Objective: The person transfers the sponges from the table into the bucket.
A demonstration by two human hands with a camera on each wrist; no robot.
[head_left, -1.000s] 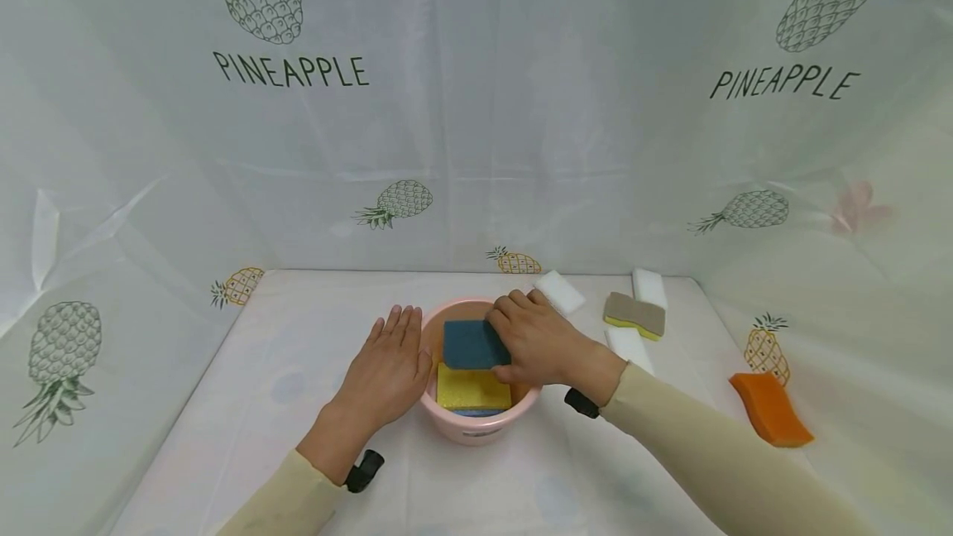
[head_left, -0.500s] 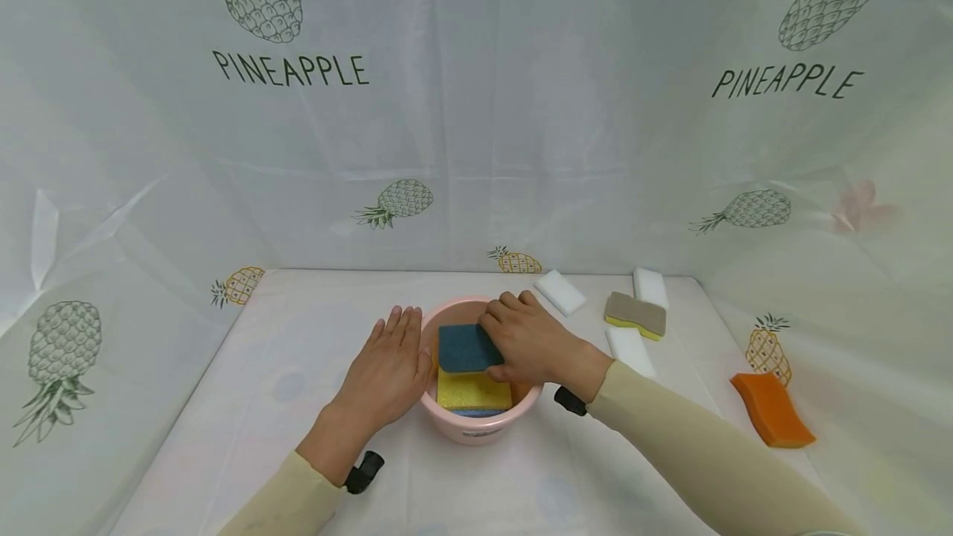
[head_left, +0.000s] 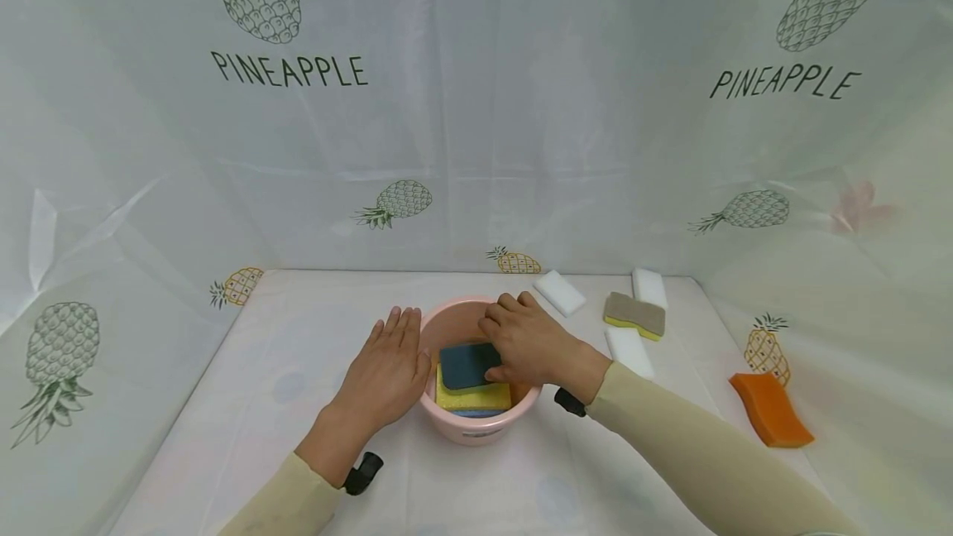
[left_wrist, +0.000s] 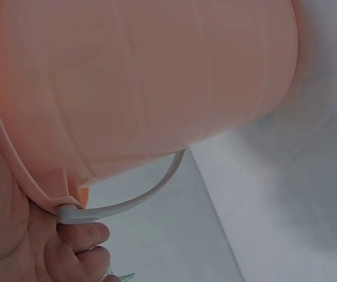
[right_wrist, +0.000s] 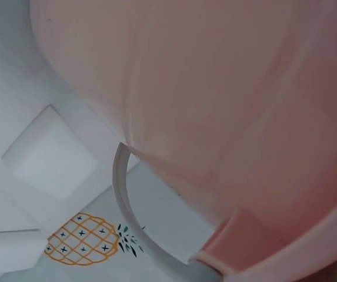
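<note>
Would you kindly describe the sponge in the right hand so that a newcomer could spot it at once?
On the white table stands a pink bucket. Inside it, over a yellow sponge, the right hand holds the dark sponge. Its dark blue-green top sets it apart from its bright yellow neighbour.

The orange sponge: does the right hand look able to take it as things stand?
Probably not right away: the right hand has its grip on a dark-topped sponge in the pink bucket. With that released, likely yes; nothing visible covers the orange sponge.
</note>
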